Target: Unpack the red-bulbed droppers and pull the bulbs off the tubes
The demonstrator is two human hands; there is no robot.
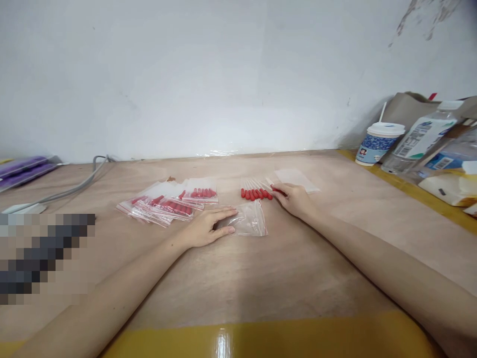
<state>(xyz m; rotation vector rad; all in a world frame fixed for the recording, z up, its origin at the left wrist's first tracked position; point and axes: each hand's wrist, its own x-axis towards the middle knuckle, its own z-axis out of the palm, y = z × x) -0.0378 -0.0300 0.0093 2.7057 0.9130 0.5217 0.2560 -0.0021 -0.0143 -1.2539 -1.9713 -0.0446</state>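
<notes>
My left hand [208, 226] lies on the wooden table [238, 278] with its fingers on the open end of an empty clear zip bag [251, 219], pinching it. My right hand [294, 198] is closed on a red-capped dropper [278, 190] at the right end of a row of several red-capped droppers [256, 193] laid side by side. To the left lies a fanned pile of filled bags [169, 203] with red droppers inside. A stack of empty clear bags [296, 179] sits just behind my right hand.
A paper cup with lid and straw [378, 143], a plastic bottle [423, 138] and wrapped packs [450, 189] crowd the right edge. A grey cable [80, 185] and purple items [24, 168] lie at the far left. A yellow strip [261, 340] borders the near edge.
</notes>
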